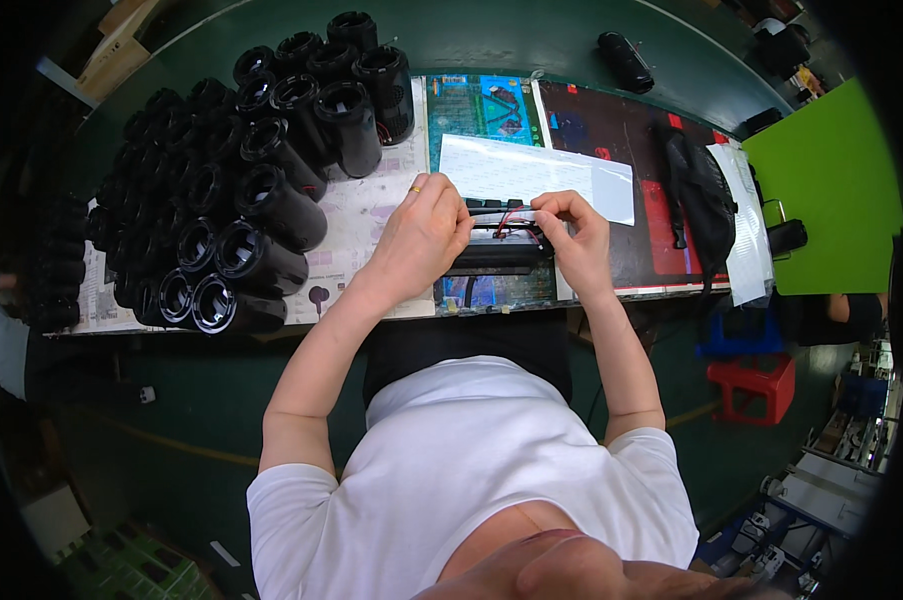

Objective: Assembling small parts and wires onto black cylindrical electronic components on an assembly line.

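A black plastic housing lies at the table's front edge between my two hands, with thin red and black wires showing along its open upper side. My left hand is closed at its left end, fingers curled together; what they hold is hidden. On the other side my right hand pinches with thumb and forefinger close to the wires. I cannot make out what lies in that pinch. Just beyond both hands is a white sheet with rows of small marks.
Many black cylindrical housings crowd the table's left side, standing on printed paper. To the right are a black bag, white sheets and a green panel. Another black cylinder lies past the far edge. A red stool stands below.
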A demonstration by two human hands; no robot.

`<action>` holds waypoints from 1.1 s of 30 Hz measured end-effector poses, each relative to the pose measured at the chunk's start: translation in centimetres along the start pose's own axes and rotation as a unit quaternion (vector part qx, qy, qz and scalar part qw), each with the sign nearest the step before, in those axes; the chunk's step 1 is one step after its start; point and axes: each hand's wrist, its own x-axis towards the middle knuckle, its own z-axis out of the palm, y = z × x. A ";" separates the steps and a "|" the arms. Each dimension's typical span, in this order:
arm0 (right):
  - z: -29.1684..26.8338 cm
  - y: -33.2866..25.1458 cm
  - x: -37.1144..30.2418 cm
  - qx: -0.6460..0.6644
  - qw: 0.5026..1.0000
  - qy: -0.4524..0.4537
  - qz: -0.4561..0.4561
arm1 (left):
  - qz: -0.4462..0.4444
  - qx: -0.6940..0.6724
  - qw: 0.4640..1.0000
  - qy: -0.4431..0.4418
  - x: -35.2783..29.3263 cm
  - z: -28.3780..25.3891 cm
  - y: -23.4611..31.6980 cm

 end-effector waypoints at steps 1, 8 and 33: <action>0.1 -0.3 -0.1 -0.039 0.998 0.008 -0.050 | 0.005 0.014 1.000 0.005 -0.1 0.0 0.1; 0.6 -0.6 -0.5 -0.141 0.971 0.033 -0.189 | 0.007 0.015 0.999 0.034 -0.4 0.4 0.5; 3.4 -7.1 2.9 -0.506 0.789 -0.150 -0.315 | -0.115 -0.062 0.990 -0.049 -2.0 -1.5 1.4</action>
